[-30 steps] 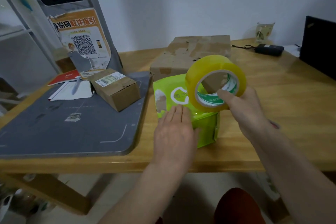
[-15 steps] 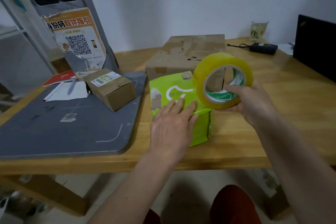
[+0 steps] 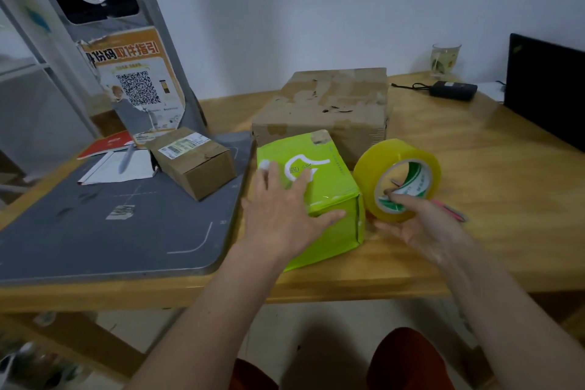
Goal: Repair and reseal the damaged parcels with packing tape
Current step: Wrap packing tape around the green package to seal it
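Three parcels, one tape roll, two hands.

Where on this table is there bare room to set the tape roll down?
Bare wood lies right of the tape roll, between it and the laptop, and in front of the charger. The near part of the grey mat is bare too. It is crowded around the green parcel, big box and small box.

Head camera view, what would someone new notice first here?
The bright green parcel at the wooden table's front edge, the left hand flat on top. Just right, the right hand grips a yellow packing tape roll. A battered brown cardboard box sits behind.
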Action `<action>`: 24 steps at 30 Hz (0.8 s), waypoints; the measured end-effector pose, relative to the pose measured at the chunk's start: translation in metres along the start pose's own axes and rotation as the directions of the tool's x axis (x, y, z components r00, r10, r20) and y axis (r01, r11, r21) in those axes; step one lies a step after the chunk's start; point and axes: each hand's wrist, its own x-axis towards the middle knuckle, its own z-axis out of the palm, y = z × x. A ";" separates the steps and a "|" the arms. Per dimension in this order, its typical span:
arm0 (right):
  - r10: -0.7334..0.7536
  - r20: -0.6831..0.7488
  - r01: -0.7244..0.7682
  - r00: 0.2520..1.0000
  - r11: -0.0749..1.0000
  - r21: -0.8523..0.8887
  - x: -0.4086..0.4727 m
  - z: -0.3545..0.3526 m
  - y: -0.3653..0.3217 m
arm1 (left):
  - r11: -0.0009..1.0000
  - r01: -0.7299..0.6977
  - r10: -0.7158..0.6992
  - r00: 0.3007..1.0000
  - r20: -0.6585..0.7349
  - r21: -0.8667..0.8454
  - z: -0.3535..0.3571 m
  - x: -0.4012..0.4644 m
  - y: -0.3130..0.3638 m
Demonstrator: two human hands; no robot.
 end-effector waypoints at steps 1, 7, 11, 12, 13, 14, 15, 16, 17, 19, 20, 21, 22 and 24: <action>-0.014 -0.019 0.013 1.000 1.000 -0.019 -0.001 0.002 0.000 | 0.998 0.014 -0.014 1.000 -0.002 -0.060 0.002 0.000 -0.003; -0.172 0.190 0.170 0.967 0.985 0.026 -0.025 0.039 -0.009 | 0.914 -0.007 -0.057 0.988 -0.146 -0.406 0.008 -0.010 -0.010; -0.487 0.135 0.501 0.863 0.788 -0.359 -0.044 0.080 -0.041 | 0.621 -0.074 -0.029 0.993 -0.117 -0.780 0.033 -0.013 -0.008; -0.519 0.202 0.544 0.831 0.680 -0.491 -0.048 0.091 -0.044 | 0.570 -0.091 -0.019 0.992 -0.124 -0.817 0.036 -0.012 -0.007; -0.523 0.279 0.571 0.805 0.555 -0.605 -0.050 0.100 -0.043 | 0.540 -0.128 -0.012 0.987 -0.159 -0.832 0.036 -0.011 -0.007; -0.510 0.326 0.565 0.796 0.434 -0.702 -0.051 0.109 -0.038 | 0.519 -0.187 -0.006 0.975 -0.222 -0.834 0.033 -0.009 -0.007; -0.511 0.330 0.543 0.794 0.350 -0.763 -0.051 0.115 -0.033 | 0.490 -0.239 -0.013 0.960 -0.281 -0.838 0.030 -0.006 -0.009; -0.525 0.319 0.528 0.789 0.314 -0.789 -0.052 0.120 -0.027 | 0.446 -0.276 -0.014 0.949 -0.315 -0.851 0.026 -0.004 -0.011; -0.540 0.307 0.524 0.783 0.309 -0.794 -0.052 0.123 -0.024 | 0.412 -0.294 -0.001 0.946 -0.323 -0.863 0.023 -0.003 -0.015; -0.543 0.307 0.526 0.782 0.309 -0.792 -0.053 0.126 -0.022 | 0.424 -0.295 0.033 0.950 -0.311 -0.856 0.023 0.000 -0.027; -0.533 0.321 0.530 0.783 0.302 -0.793 -0.052 0.127 -0.022 | 0.451 -0.291 0.052 0.952 -0.301 -0.844 0.024 0.003 -0.034; -0.518 0.337 0.533 0.786 0.291 -0.795 -0.051 0.127 -0.023 | 0.477 -0.285 0.073 0.955 -0.286 -0.831 0.024 0.005 -0.039; -0.504 0.356 0.540 0.787 0.283 -0.793 -0.051 0.126 -0.024 | 0.506 -0.277 0.088 0.959 -0.271 -0.817 0.024 0.006 -0.043; -0.502 0.368 0.561 0.783 0.314 -0.766 -0.049 0.118 -0.030 | 0.567 -0.286 0.115 0.956 -0.269 -0.773 0.022 0.005 -0.046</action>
